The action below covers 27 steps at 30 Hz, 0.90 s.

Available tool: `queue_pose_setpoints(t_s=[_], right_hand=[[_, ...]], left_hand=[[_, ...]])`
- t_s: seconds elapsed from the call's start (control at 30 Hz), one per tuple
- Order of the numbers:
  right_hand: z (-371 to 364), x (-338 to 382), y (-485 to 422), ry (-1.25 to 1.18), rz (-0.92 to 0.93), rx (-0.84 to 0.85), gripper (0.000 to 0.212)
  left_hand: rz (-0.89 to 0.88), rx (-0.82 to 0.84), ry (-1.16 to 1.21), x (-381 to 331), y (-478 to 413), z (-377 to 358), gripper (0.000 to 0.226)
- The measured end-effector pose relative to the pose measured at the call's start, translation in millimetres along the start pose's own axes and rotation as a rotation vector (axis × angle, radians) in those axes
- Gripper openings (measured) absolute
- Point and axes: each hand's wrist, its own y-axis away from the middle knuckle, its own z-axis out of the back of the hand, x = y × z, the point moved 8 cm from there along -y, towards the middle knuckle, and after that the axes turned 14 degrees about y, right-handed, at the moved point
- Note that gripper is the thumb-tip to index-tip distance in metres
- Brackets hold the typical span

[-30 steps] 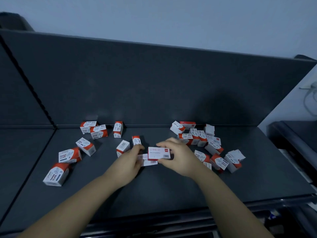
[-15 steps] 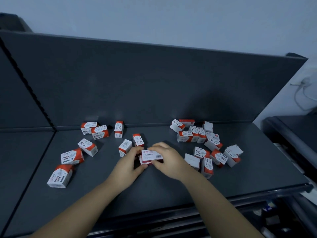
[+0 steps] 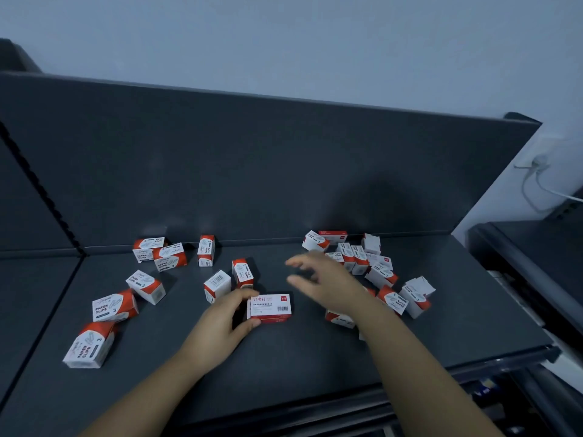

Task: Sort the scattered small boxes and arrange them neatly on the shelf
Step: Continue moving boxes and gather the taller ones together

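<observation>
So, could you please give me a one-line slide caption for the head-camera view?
Left hand grips a stack of flat boxes on the shelf; open right hand hovers beside scattered paper-clip boxes.

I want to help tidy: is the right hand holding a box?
No, the right hand hovers open; only the left hand grips a box.

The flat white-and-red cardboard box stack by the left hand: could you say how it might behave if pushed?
The flat white-and-red cardboard box stack is probably stiff: its edges look crisp. Lying on broad faces on the dark shelf, it should slide, not roll or tip. Its top box might shift, since only the left hand steadies one side.
</observation>
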Motion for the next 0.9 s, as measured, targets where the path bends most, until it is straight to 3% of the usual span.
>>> queue_pose_setpoints(t_s=[0.07,0.13,0.3,0.5,0.7,0.8,0.9], right_hand=[[24.3,-30.4,-12.6,0.062,-0.109,-0.149,0.027],[35.3,-65.0,-25.4,0.124,-0.240,-0.189,0.030],[39.1,-114.1,-44.8,0.311,-0.448,-0.025,0.043],[32.0,-119.8,-58.6,0.350,-0.472,0.023,0.046],[23.7,-118.0,-61.5,0.448,-0.439,0.029,0.027],[49.6,-98.9,-56.2,0.582,-0.383,-0.136,0.034],[73.2,-70.7,-41.5,0.389,-0.293,-0.312,0.027]], left_hand=[[0.018,0.000,-0.006,0.6,0.2,0.6,0.041],[0.029,-0.001,-0.011,-0.3,0.2,0.9,0.041],[0.067,-0.011,-0.019,2.7,0.3,1.8,0.040],[0.091,-0.026,-0.018,4.4,0.5,2.9,0.041],[0.107,-0.024,-0.014,3.1,1.2,3.3,0.040],[0.112,-0.026,-0.008,2.2,1.2,3.4,0.040],[0.116,-0.032,0.000,2.4,1.1,3.6,0.040]])
